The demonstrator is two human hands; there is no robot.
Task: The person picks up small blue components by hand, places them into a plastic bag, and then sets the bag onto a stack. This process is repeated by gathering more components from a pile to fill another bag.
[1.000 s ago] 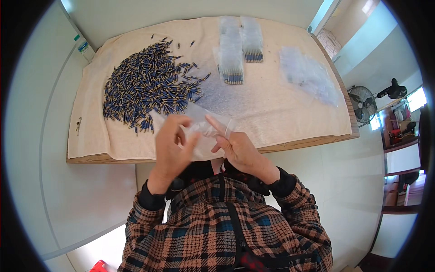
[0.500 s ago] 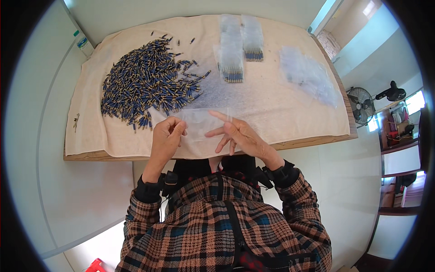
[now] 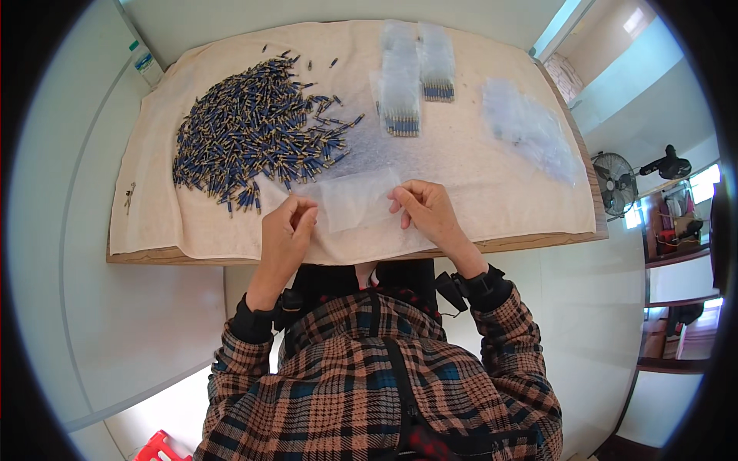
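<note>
Fingers (image 3: 413, 189) holding one bag (image 3: 355, 203), one blue pile (image 3: 250, 131)

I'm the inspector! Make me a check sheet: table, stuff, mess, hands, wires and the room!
Surface: cream cloth on wooden table
Job's things: clear bag; heap of blue-and-gold pieces; bags with pieces, further back; more bags, right
Clutter: bottle; small metal item
Hands: left hand and right hand hold opposite ends of clear bag
Cables: thin dark cord by right wrist
Surroundings: black fan; red object
</note>
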